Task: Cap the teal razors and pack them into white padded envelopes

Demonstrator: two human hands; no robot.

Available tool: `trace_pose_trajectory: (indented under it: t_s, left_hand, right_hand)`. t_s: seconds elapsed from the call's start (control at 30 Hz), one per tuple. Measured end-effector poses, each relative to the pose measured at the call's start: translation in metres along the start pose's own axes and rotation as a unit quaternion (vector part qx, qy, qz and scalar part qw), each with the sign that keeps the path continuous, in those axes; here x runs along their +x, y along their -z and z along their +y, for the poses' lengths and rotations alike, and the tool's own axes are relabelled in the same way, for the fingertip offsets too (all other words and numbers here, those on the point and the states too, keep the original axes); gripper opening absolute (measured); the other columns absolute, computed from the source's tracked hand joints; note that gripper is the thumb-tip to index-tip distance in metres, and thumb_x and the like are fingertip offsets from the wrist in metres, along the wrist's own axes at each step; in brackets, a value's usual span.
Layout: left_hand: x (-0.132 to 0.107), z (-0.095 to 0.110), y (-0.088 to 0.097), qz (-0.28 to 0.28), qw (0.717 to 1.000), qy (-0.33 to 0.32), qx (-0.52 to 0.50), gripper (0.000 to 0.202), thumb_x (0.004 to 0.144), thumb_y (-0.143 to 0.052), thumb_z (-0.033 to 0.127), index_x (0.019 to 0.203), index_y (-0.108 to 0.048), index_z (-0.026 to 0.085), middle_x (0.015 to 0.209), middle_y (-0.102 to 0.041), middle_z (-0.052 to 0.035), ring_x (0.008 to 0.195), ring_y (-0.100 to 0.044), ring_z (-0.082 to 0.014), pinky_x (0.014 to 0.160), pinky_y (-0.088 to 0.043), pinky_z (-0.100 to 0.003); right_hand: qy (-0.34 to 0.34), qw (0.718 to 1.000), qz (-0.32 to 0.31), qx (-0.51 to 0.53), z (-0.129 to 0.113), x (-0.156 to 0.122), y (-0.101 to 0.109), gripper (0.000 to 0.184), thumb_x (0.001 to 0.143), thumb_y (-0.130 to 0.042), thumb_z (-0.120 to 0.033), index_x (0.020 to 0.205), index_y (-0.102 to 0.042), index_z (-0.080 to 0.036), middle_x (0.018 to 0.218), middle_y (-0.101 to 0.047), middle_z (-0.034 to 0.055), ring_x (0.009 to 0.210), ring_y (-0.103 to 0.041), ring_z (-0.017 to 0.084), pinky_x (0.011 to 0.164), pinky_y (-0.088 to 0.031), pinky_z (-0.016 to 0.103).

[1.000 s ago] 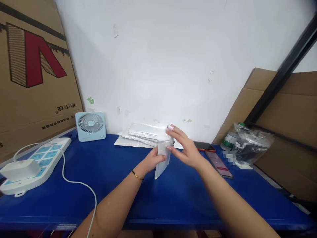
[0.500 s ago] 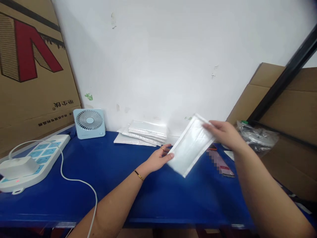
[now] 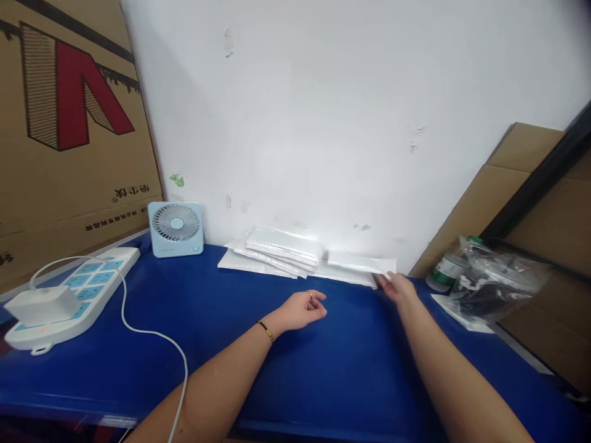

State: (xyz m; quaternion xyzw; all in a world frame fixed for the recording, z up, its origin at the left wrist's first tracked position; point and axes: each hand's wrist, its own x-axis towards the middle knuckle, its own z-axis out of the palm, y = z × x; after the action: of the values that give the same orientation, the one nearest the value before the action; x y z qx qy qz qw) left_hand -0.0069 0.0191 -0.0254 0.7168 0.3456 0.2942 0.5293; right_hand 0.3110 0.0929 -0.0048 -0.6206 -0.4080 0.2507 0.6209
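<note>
My right hand [image 3: 396,287] reaches to the back of the blue table [image 3: 323,369] and its fingers touch the right end of a white padded envelope [image 3: 357,264] lying flat by the wall. Whether they still pinch it is hard to see. My left hand [image 3: 302,307], with a ring and a thin bracelet, rests on the table in the middle, fingers loosely curled, holding nothing. A stack of several white padded envelopes [image 3: 277,252] lies just left of the single envelope.
A small light-blue fan [image 3: 176,229] stands at the back left. A white power strip [image 3: 69,295] with a plugged adapter and cable lies far left. A clear plastic bag [image 3: 494,283] and a green-capped bottle [image 3: 447,267] sit at right. Cardboard boxes flank both sides.
My right hand carried the white envelope from mid-air to the back of the table and laid it flat beside the stack. My left hand let go of it and settled on the table.
</note>
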Motion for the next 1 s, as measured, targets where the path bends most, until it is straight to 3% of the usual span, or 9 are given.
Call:
trace_pose_trajectory:
  t_s: [0.13,0.27,0.33,0.43,0.57,0.7,0.8,0.9,1.0]
  left_hand:
    - [0.002,0.002,-0.001,0.019,0.999,0.028,-0.039,0.047,0.072,-0.065,0.034,0.115,-0.055,0.016,0.091,-0.065,-0.0068,0.081,-0.062,-0.0176,0.075,-0.048,-0.032]
    - [0.003,0.009,0.000,0.071,0.989,0.064,-0.115,0.046,0.072,-0.066,0.031,0.114,-0.054,0.014,0.086,-0.066,-0.0061,0.079,-0.064,-0.0167,0.077,-0.046,-0.031]
    - [0.003,0.012,0.004,0.101,0.978,0.085,-0.159,0.044,0.073,-0.066,0.032,0.112,-0.054,0.014,0.091,-0.066,-0.0076,0.083,-0.064,-0.0171,0.075,-0.046,-0.029]
    - [0.004,0.013,0.011,0.130,0.951,0.119,-0.253,0.043,0.073,-0.066,0.030,0.111,-0.053,0.015,0.104,-0.064,-0.0103,0.086,-0.065,-0.0166,0.074,-0.045,-0.027]
    - [0.004,0.010,0.019,0.128,0.914,0.117,-0.366,0.040,0.073,-0.067,0.036,0.106,-0.054,0.017,0.112,-0.061,-0.0113,0.094,-0.064,-0.0182,0.078,-0.047,-0.027]
    - [0.005,0.013,0.021,0.111,0.880,0.085,-0.453,0.043,0.078,-0.059,0.048,0.108,-0.054,0.018,0.121,-0.057,-0.0117,0.107,-0.059,-0.0208,0.085,-0.047,-0.029]
    - [0.003,0.021,0.022,0.109,0.843,0.025,-0.525,0.050,0.080,-0.049,0.060,0.111,-0.052,0.020,0.127,-0.054,-0.0113,0.116,-0.053,-0.0230,0.089,-0.047,-0.034]
    - [0.000,0.028,0.026,0.165,0.805,-0.051,-0.568,0.056,0.078,-0.044,0.067,0.111,-0.051,0.023,0.127,-0.053,-0.0092,0.118,-0.051,-0.0243,0.091,-0.047,-0.039]
    - [-0.003,0.033,0.032,0.257,0.785,-0.095,-0.555,0.052,0.078,-0.048,0.064,0.114,-0.048,0.026,0.124,-0.056,-0.0064,0.115,-0.053,-0.0224,0.091,-0.048,-0.038]
  right_hand:
    - [-0.048,0.995,0.014,-0.082,0.003,-0.004,-0.019,0.023,0.068,-0.060,-0.025,0.089,-0.065,-0.016,0.098,-0.065,0.0164,0.098,-0.059,0.034,0.079,-0.049,0.049]
    - [-0.011,0.990,-0.008,-0.138,-0.019,-0.010,-0.051,0.040,0.071,-0.060,-0.030,0.109,-0.062,-0.017,0.130,-0.048,0.0180,0.124,-0.038,0.033,0.098,-0.033,0.048]
    - [0.004,0.990,-0.074,-0.123,-0.029,-0.016,-0.077,0.036,0.071,-0.061,-0.039,0.099,-0.066,-0.017,0.121,-0.057,0.0148,0.115,-0.048,0.028,0.095,-0.037,0.039]
    - [-0.020,0.986,-0.134,-0.093,-0.037,-0.025,-0.122,0.039,0.067,-0.063,-0.049,0.085,-0.067,-0.015,0.097,-0.067,0.0126,0.087,-0.060,0.024,0.076,-0.046,0.033]
    - [-0.035,0.986,-0.154,-0.061,-0.052,-0.036,-0.158,0.034,0.061,-0.068,-0.046,0.070,-0.060,-0.014,0.070,-0.064,0.0066,0.064,-0.056,0.018,0.057,-0.044,0.029]
    - [0.016,0.985,-0.174,-0.004,-0.081,-0.061,-0.154,0.028,0.061,-0.069,-0.040,0.072,-0.055,-0.018,0.063,-0.058,-0.0014,0.060,-0.051,0.014,0.053,-0.040,0.024]
    - [0.013,0.942,-0.298,0.154,-0.099,-0.090,-0.132,0.028,0.066,-0.067,-0.033,0.089,-0.058,-0.019,0.074,-0.063,-0.0006,0.063,-0.055,0.014,0.053,-0.044,0.024]
    - [-0.039,0.923,-0.316,0.216,-0.097,-0.117,-0.103,0.024,0.067,-0.068,-0.025,0.089,-0.060,-0.020,0.078,-0.065,0.0007,0.062,-0.056,0.014,0.051,-0.046,0.023]
    - [-0.102,0.913,-0.328,0.220,-0.077,-0.135,-0.075,0.022,0.065,-0.072,-0.022,0.085,-0.062,-0.019,0.073,-0.064,0.0002,0.056,-0.055,0.012,0.046,-0.046,0.021]
